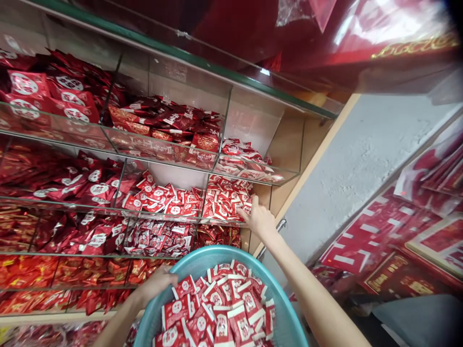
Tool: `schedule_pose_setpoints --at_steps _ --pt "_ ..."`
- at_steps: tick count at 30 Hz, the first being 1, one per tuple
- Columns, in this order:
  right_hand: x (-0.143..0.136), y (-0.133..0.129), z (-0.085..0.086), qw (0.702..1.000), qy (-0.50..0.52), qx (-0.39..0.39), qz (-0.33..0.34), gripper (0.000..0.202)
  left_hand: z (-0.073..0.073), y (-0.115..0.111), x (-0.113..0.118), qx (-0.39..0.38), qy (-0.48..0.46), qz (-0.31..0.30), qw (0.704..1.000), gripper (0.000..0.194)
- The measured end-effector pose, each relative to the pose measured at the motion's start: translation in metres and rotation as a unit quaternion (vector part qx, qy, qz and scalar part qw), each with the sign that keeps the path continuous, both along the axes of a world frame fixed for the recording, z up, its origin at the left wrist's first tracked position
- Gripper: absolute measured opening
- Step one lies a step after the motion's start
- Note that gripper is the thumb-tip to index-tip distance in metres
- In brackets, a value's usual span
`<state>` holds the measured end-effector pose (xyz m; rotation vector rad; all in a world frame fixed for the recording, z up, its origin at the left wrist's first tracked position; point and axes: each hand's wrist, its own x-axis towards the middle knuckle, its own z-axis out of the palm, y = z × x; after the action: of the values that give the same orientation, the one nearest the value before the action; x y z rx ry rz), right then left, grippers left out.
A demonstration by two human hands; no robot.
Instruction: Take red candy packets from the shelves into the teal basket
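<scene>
A teal plastic basket is at the bottom centre, filled with small red-and-white packets. My left hand is closed on the basket's left rim, its thumb over the edge and the other fingers hidden. At the right end of a glass-fronted shelf, my right hand reaches in over a compartment of similar red packets. Its thumb and a finger are spread apart at the edge of that pile, and nothing shows held in them. The remaining fingers are out of sight.
Glass dividers and low glass fronts split the shelves into compartments of red packets. A thick glass shelf edge runs overhead. The wooden side panel and a grey wall border the right. Red packaged goods stand at far right.
</scene>
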<state>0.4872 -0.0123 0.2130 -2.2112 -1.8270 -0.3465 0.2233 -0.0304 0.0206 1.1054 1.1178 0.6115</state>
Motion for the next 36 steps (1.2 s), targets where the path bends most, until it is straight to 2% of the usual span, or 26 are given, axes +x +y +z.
schedule_pose_setpoints --at_steps 3,6,9,18,21,23,27,32,36 --pt "-0.010 0.028 0.001 0.997 0.005 -0.061 -0.042 0.067 0.002 -0.002 0.001 -0.014 0.004 0.013 1.000 0.011" --pt "-0.017 0.044 -0.002 0.997 0.009 -0.059 -0.054 0.070 0.004 -0.003 0.001 -0.028 0.014 0.040 0.999 0.015" --pt "-0.019 0.050 -0.004 0.997 0.008 -0.046 -0.068 0.063 0.004 -0.003 0.001 -0.028 0.018 0.045 0.998 0.014" --pt "-0.019 0.040 -0.010 0.999 0.006 0.001 -0.048 0.042 0.005 -0.001 0.001 -0.021 0.006 0.022 1.000 0.011" --pt "-0.018 0.043 -0.012 0.998 0.005 -0.023 -0.050 0.048 0.003 0.000 0.001 -0.002 -0.007 -0.002 1.000 0.010" --pt "-0.018 0.047 -0.012 0.997 0.009 -0.051 -0.051 0.053 0.003 0.000 0.001 -0.004 -0.002 0.004 1.000 0.012" --pt "-0.015 0.049 -0.012 0.997 0.018 -0.065 -0.045 0.044 0.007 -0.002 0.002 -0.005 0.018 0.035 0.999 0.014" --pt "-0.008 0.040 -0.011 0.998 0.052 -0.022 -0.040 0.041 0.007 -0.001 0.001 0.000 0.009 -0.007 1.000 0.015" --pt "0.003 0.033 -0.008 0.988 0.148 0.027 -0.026 0.039 0.002 0.001 0.001 0.001 0.017 -0.013 1.000 0.015"
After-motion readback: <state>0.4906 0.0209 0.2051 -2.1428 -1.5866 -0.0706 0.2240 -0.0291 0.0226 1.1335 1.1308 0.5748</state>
